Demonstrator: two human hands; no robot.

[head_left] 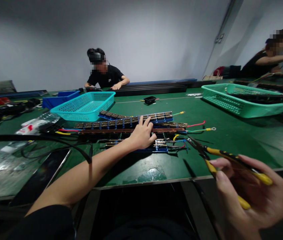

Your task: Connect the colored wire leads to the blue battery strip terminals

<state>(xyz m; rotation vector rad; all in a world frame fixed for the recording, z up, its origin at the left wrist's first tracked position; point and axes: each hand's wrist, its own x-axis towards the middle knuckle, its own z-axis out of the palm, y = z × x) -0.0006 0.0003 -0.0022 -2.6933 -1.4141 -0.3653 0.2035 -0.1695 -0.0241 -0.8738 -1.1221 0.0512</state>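
Observation:
My left hand (143, 135) reaches out over the green table and rests on a stack of long blue strips with copper bars and coloured wires (131, 125). Its fingers are spread on the strips. My right hand (249, 193) is near the table's front edge and grips yellow-handled pliers (221, 156). The pliers' dark jaws point left toward the wire ends beside the strips.
A cyan basket (86, 106) and a blue bin (56, 100) stand at the left, a green basket (241, 100) at the right. A black cable (43, 140), a dark flat panel (43, 175) and plastic bags (36, 125) lie at the left. Two other people sit at the far side.

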